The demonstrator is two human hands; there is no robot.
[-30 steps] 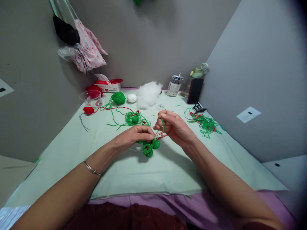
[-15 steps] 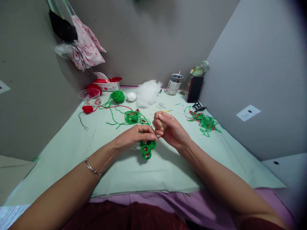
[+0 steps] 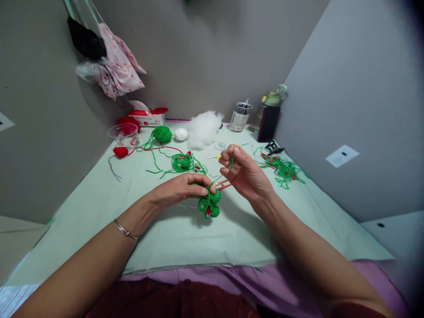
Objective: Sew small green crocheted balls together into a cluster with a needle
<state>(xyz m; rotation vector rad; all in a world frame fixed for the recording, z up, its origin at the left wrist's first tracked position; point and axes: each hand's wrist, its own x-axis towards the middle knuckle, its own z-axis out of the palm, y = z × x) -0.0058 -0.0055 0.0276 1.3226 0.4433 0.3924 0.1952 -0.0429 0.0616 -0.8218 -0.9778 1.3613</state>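
Between the thumb and fingers of my left hand (image 3: 188,189) is a small green crocheted piece (image 3: 213,208) with round lobes and red bits, hanging just above the table. My right hand (image 3: 243,172) is raised to its right, pinching a green yarn strand (image 3: 231,161) that runs down toward the crocheted piece. What look like small orange-handled thread snips (image 3: 223,184) show between the two hands, partly hidden by the right one. Behind them lies a yellow-handled hook (image 3: 216,157), its far end covered by the right hand.
Green yarn (image 3: 162,134), white stuffing (image 3: 204,129) and a small red ball (image 3: 120,152) sit farther back. A pile of yarn scraps (image 3: 285,171) lies to the right. A pen jar (image 3: 239,118), a dark phone (image 3: 269,123) and a bottle stand along the back.
My right hand has moved up and right, drawing the green strand along. The crocheted piece has turned and shifted slightly right in my left hand. The orange handles have come into view.
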